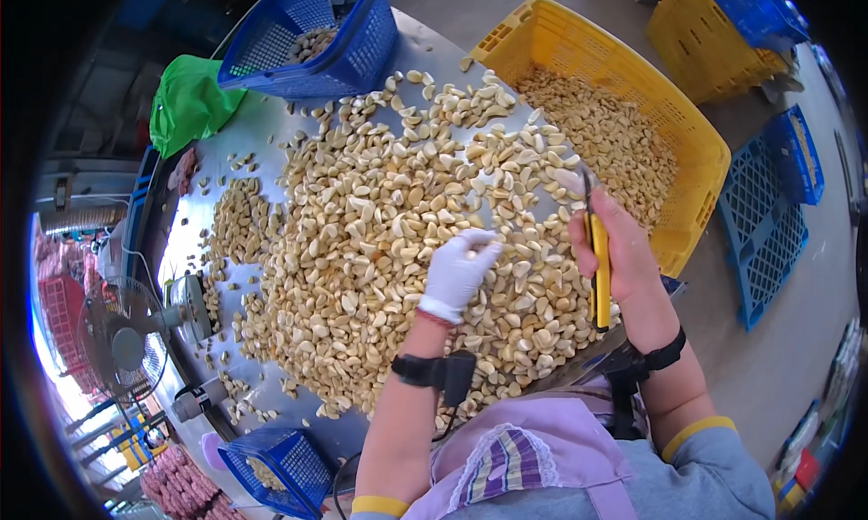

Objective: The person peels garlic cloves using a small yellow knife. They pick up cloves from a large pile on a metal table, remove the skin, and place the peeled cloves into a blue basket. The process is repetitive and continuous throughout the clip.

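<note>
Peeled garlic cloves (366, 249) lie in a wide heap over a metal table (447, 52). Over the heap's middle is my left hand (453, 279), in a thin white glove, its thumb and fingers curled towards each other. A pale spot shows between them; whether it is a held clove or one lying behind, I cannot tell. My bare right hand (620, 249) grips a yellow and black utility knife (599, 269) at the heap's right edge. The knife's blade points away from me, towards the yellow crate (698, 147), which holds many smaller garlic pieces (603, 126).
Blue baskets stand at the table's far end (298, 79) and near left corner (271, 472). A green bag (190, 103) lies at the far left edge. An electric fan (129, 347) stands left. On the floor at right are a blue pallet (766, 228) and stacked yellow crates (705, 45).
</note>
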The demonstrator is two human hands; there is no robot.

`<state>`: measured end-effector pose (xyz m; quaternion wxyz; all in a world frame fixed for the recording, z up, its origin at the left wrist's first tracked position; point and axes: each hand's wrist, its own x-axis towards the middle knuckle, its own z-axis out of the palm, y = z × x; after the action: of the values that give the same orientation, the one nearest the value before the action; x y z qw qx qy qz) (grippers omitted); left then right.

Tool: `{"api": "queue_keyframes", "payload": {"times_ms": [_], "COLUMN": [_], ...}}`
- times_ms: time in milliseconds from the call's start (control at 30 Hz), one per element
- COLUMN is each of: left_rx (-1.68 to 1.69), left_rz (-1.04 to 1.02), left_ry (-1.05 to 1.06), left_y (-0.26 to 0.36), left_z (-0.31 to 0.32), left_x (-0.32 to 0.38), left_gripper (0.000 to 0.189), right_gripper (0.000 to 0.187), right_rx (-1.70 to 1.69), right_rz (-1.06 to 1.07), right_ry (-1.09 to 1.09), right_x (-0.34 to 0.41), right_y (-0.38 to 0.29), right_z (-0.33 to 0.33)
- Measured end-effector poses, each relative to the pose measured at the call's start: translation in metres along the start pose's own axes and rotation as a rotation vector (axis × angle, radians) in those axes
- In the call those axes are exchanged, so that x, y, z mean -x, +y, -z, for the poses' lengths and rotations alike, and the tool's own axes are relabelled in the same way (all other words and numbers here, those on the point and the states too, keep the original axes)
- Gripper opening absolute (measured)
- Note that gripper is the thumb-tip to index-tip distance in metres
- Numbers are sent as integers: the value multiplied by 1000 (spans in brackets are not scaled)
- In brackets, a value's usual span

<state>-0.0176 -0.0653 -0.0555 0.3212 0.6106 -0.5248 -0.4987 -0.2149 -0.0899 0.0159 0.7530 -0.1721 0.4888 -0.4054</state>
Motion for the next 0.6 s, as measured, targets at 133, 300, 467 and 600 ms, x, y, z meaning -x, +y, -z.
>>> {"api": "queue_keyframes", "payload": {"times_ms": [133, 300, 467, 600], "left_rx": [746, 681, 1027, 1545], "left_rz": [214, 295, 198, -86], "left_ry": [-7, 30, -100, -277], "left_y": [11, 45, 49, 38], "left_z": [16, 19, 19, 31], "left_x": [18, 41, 58, 53], "left_gripper": [12, 11, 13, 20], "right_gripper": [40, 51, 33, 21], "right_rx": [217, 541, 668, 390], "right_rz": [-20, 28, -43, -49], "right_ry": [-132, -419, -424, -197], "right_x": [6, 16, 15, 12], "right_y": [22, 33, 27, 27], "right_z": [1, -18, -27, -22]}}
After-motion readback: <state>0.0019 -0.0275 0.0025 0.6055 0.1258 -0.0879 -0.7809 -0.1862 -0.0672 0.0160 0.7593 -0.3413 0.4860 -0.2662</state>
